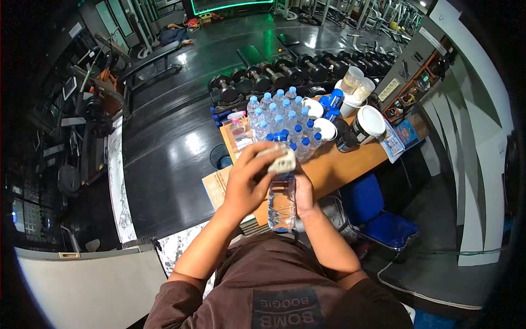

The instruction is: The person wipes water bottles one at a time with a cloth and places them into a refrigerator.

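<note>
A clear plastic water bottle (281, 205) is in front of my chest, tilted, with its base toward me. My right hand (304, 192) wraps around its right side. My left hand (249, 178) is closed on a crumpled off-white cloth (283, 162), which lies against the upper part of the bottle. The cloth and fingers hide the bottle's neck and are slightly blurred. Just beyond my hands, several blue-capped water bottles (279, 120) stand in a close group on the wooden table (334, 172).
A spray bottle (236, 125) with a pink-and-white head stands left of the group. White-lidded tubs (371, 122) and a dark jar (346, 142) are at right. A blue chair (378, 214) stands right of the table, a dark basket (221, 157) left. Dumbbells (257, 79) line a rack behind.
</note>
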`<action>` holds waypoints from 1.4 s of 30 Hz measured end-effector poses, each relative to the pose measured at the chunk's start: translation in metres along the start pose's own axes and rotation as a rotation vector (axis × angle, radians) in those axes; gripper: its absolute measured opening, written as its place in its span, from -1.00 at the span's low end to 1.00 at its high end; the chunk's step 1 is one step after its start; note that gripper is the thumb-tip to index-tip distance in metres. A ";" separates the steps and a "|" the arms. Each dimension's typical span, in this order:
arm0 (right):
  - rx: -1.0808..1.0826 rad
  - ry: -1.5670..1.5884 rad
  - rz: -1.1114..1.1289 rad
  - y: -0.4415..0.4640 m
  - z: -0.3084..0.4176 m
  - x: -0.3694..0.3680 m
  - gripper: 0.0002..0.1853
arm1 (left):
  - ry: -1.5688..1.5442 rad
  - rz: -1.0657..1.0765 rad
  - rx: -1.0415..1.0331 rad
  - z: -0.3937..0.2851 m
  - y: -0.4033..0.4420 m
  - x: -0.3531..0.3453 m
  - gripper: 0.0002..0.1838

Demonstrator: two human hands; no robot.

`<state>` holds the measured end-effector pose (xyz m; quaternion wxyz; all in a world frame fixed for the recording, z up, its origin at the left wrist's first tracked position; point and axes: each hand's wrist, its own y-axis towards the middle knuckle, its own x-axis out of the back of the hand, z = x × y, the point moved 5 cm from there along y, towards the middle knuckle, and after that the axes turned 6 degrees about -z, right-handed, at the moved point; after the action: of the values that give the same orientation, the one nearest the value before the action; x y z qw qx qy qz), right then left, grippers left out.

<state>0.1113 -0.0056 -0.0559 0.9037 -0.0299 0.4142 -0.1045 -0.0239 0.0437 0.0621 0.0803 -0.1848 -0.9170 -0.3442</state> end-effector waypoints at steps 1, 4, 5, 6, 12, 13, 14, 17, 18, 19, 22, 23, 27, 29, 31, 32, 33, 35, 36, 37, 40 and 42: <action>0.037 -0.006 0.000 -0.002 -0.002 -0.003 -0.53 | 0.028 -0.025 0.000 0.003 0.007 0.000 -0.46; 0.026 -0.030 -0.086 -0.002 -0.005 -0.004 -0.55 | 0.051 0.017 -0.024 0.014 0.011 -0.007 -0.47; 0.022 -0.010 -0.053 0.001 -0.009 0.006 -0.56 | 0.050 0.016 -0.024 0.014 0.008 -0.007 -0.47; 0.019 0.011 -0.021 0.003 -0.012 0.015 -0.56 | 0.075 0.043 -0.027 0.010 0.001 -0.009 -0.47; -0.036 0.037 -0.061 0.014 0.006 0.014 -0.56 | 0.110 0.208 -0.044 -0.011 -0.047 -0.013 -0.46; 0.007 0.049 -0.028 0.014 0.009 0.011 -0.57 | 0.060 0.239 -0.025 -0.014 -0.051 -0.011 -0.48; 0.009 0.046 -0.030 0.014 0.009 0.010 -0.57 | 0.012 0.270 -0.006 -0.015 -0.054 -0.009 -0.50; -0.067 0.112 -0.022 0.010 0.004 0.004 -0.57 | -0.079 0.214 0.061 -0.005 -0.050 -0.001 -0.55; -0.048 0.058 -0.056 0.007 0.003 0.002 -0.57 | -0.056 0.180 0.065 -0.002 -0.045 0.001 -0.55; -0.028 0.005 -0.091 0.005 0.003 0.002 -0.57 | -0.053 0.176 0.064 -0.001 -0.039 0.002 -0.55; -0.066 0.075 0.067 0.006 -0.009 0.002 -0.55 | 0.015 0.008 0.002 0.003 -0.016 0.007 -0.51; 0.011 0.008 -0.025 0.006 -0.013 0.005 -0.55 | 0.015 0.006 0.001 0.006 -0.010 0.006 -0.51; 0.015 -0.024 -0.038 0.005 -0.013 0.011 -0.55 | 0.053 0.038 0.005 0.011 -0.009 -0.003 -0.46; -0.074 0.122 -0.048 0.009 -0.010 0.007 -0.53 | 0.077 0.117 -0.024 0.008 -0.019 -0.008 -0.45; -0.079 -0.005 -0.095 0.005 0.000 0.006 -0.53 | 0.026 0.182 0.003 0.000 -0.034 -0.009 -0.45; -0.083 0.018 -0.063 0.009 0.002 0.010 -0.55 | 0.046 0.216 -0.008 -0.006 -0.042 -0.010 -0.46; -0.079 0.019 -0.065 0.010 0.004 0.008 -0.55 | 0.068 0.250 -0.020 -0.011 -0.048 -0.010 -0.47; 0.011 0.051 -0.047 0.010 0.010 0.001 -0.53 | -0.025 0.300 0.018 -0.014 -0.057 -0.005 -0.48; 0.033 -0.023 -0.126 0.008 0.014 0.000 -0.48 | -0.115 0.345 0.058 -0.013 -0.059 -0.005 -0.49; 0.033 -0.023 -0.128 0.008 0.013 0.004 -0.48 | -0.117 0.345 0.059 -0.012 -0.059 -0.004 -0.49; -0.059 0.140 -0.085 0.011 0.004 0.009 -0.47 | -0.084 0.199 0.009 -0.010 -0.047 0.002 -0.47; -0.074 0.107 -0.080 0.009 -0.001 0.009 -0.50 | -0.047 0.129 -0.004 -0.002 -0.035 -0.001 -0.46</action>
<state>0.1173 0.0013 -0.0643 0.8735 -0.0742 0.4641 -0.1268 -0.0365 0.0179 0.0422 0.0804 -0.2515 -0.9042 -0.3356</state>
